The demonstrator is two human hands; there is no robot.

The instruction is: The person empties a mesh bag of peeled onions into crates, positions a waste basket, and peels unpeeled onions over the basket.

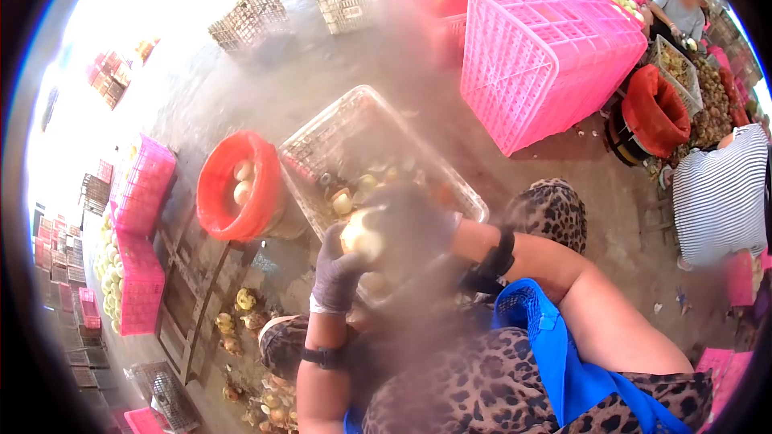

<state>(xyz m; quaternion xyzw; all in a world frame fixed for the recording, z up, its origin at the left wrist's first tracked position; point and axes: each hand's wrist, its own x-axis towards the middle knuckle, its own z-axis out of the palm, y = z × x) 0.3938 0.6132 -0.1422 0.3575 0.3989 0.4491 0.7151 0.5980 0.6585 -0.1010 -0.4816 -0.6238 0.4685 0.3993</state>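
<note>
My left hand (334, 276), in a grey glove, is closed around a pale onion (362, 239). My right hand (414, 221), gloved in grey too, is against the onion's right side. A hazy smear over the middle of the view blurs its fingers, so any tool in it cannot be made out. Beneath both hands stands a whitish plastic crate (366, 100) with onions and scraps inside. A cut onion (342, 202) lies in it just beyond my left hand. To the left, a bucket lined with a red bag (214, 210) holds pale onions (243, 181).
Stacked pink crates (515, 72) stand ahead on the right. Pink crates (138, 289) of onions are at the left, and loose onions (273, 406) lie on the floor. Another red-lined bucket (655, 112) and a person in stripes (718, 193) are at right; a further person (679, 8) sits beyond.
</note>
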